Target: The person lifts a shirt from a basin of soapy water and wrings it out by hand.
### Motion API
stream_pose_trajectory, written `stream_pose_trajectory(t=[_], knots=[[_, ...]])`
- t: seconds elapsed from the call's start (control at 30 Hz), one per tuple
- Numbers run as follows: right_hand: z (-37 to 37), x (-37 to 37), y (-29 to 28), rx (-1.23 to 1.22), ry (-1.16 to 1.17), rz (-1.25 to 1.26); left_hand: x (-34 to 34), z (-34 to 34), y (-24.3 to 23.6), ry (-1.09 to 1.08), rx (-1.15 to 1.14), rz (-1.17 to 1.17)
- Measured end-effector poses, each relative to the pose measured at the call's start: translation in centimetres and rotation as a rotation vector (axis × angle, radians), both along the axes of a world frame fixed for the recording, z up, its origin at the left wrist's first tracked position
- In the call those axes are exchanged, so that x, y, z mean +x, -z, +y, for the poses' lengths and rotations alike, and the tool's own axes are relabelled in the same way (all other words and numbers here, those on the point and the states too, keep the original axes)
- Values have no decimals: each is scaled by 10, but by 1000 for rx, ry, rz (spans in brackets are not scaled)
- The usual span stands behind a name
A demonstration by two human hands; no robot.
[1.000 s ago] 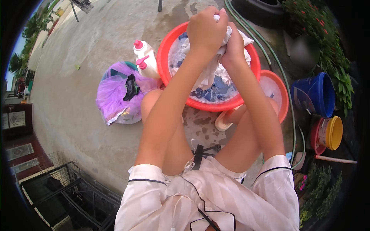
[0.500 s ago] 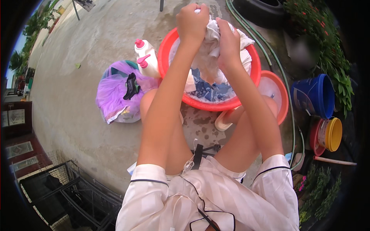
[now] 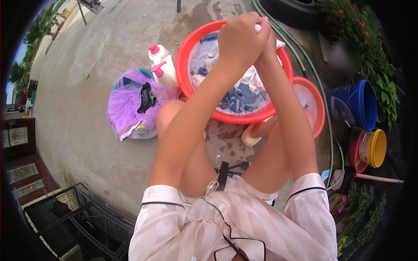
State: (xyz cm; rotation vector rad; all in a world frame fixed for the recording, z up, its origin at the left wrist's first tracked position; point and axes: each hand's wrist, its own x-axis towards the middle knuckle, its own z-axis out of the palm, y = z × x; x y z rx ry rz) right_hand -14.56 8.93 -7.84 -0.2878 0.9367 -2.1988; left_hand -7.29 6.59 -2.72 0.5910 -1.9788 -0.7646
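My left hand and my right hand are closed close together above the far part of a large red basin. A small bit of white cloth shows between the fists; they hide most of it. Below them in the basin, a white garment and blue denim-like cloth lie in sudsy water. Whether the held cloth is joined to the white garment below is hidden by my hands.
Left of the basin stand white pump bottles with pink tops and a teal tub heaped with purple tulle. To the right are a smaller red basin, a green hose, a blue bucket and a yellow bucket.
My hands have come together and moved right, the left one also lower. The white cloth that hung spread between them is now bunched in the fists, and more of the basin's contents shows.
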Motion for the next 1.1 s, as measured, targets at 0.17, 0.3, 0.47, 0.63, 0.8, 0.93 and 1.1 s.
stream_pose_trajectory(t=[0.17,0.3,0.47,0.63,0.8,0.93,1.1], knots=[[0,38,-28,232,72,134,9,-55,8,-163,104,-28],[-4,59,-29,209,48,209,12,-81,16,-262,195,-36],[-6,26,-22,220,86,24,1,-34,0,-169,195,-42],[-14,3,-4,67,34,-57,3,-8,3,-49,60,-3],[-16,8,-7,120,60,88,9,-14,0,-16,91,47],[-1,28,-33,201,63,58,26,-32,-19,85,219,-55],[0,60,-40,180,51,152,17,-77,8,-209,146,49]])
